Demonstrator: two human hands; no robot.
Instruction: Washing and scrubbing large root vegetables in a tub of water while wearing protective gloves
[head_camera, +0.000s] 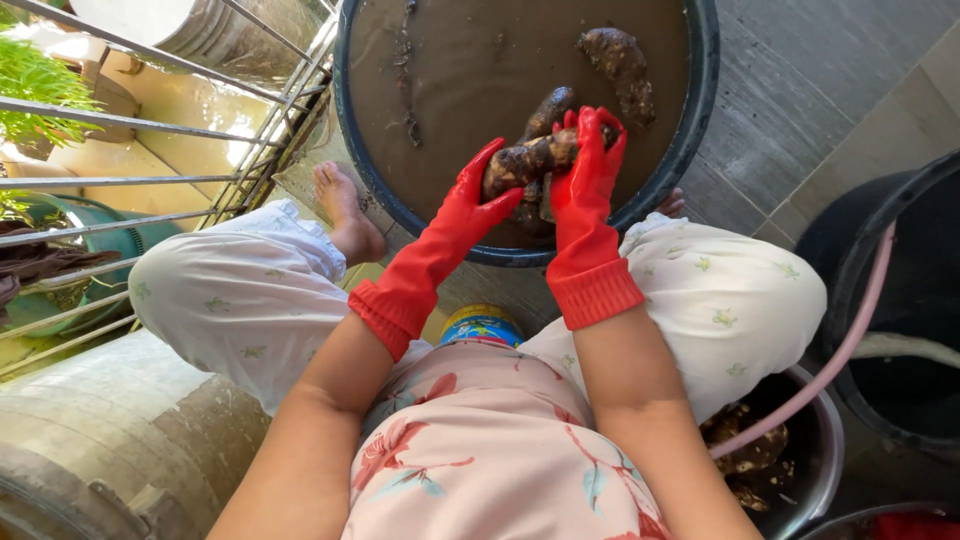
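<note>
Both my hands wear red rubber gloves and are over a dark round basin (700, 100) full of muddy brown water. My left hand (472, 200) and my right hand (590, 165) together grip a muddy brown root tuber (530, 158) just above the water near the basin's near rim. Another dark tuber (550, 108) pokes out of the water right behind it. A third, lumpy tuber (620, 65) floats further back on the right.
A metal bowl (815, 470) with muddy tubers stands at my right hip, and a pink hose (850, 330) runs over it toward a large black tub (900, 300). Metal railing (150, 180) lies to the left, a steel pot (110, 440) at lower left. My bare foot (345, 215) rests beside the basin.
</note>
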